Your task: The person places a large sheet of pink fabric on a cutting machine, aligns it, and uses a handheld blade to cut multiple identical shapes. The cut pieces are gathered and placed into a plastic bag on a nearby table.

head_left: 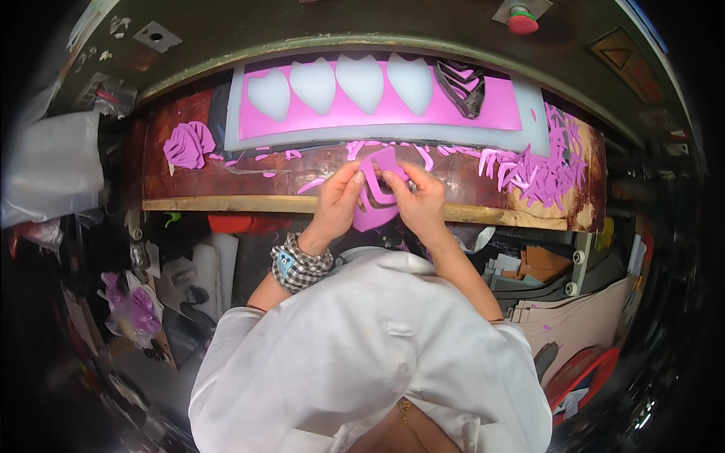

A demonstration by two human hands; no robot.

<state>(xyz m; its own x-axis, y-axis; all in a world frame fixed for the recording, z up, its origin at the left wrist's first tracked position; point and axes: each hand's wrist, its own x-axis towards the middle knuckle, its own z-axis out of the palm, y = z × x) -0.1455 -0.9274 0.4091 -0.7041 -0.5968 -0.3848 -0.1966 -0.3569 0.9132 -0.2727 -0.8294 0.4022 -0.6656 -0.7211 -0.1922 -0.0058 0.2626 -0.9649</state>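
Both hands pinch one purple foam cut-out (377, 198) at the table's front edge (249, 204): left hand (337, 202) and right hand (418, 202) grip opposite sides. Behind, the purple sheet (377, 113) shows four shapes punched out, a dark cutting die (461, 87) resting on its uncut right end. Purple scraps (540, 170) pile at right.

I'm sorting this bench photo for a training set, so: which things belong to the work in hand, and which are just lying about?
In hand:
left hand
right hand
purple cut-out piece, held by both hands
purple sheet with four shapes punched out
dark cutting die on that sheet

Lying about:
purple offcuts
crumpled purple scrap
red button
clear plastic bag
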